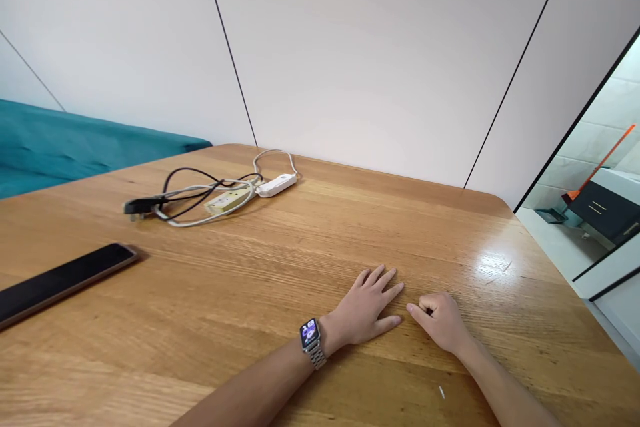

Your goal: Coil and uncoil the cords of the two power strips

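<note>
Palm down on the wooden table (280, 260), my left hand (367, 307) lies flat with its fingers spread, holding nothing. A smartwatch (310, 334) with a metal link band is on that wrist, its screen lit. Close by on the right, my right hand (443, 322) rests on the tabletop with its fingers curled into a loose fist and the thumb pointing towards the left hand. Nothing shows inside the fist. A small gap separates the two hands. Below the right hand lies a thin white sliver (441, 392).
On the left lies a dark phone-like slab (67, 280). Behind it are a power strip (230, 200), tangled cables, a black plug (143, 206) and a white adapter (277, 184). A teal sofa (90, 144) stands far left. Through the doorway at right, an orange-handled broom (603, 164) leans.
</note>
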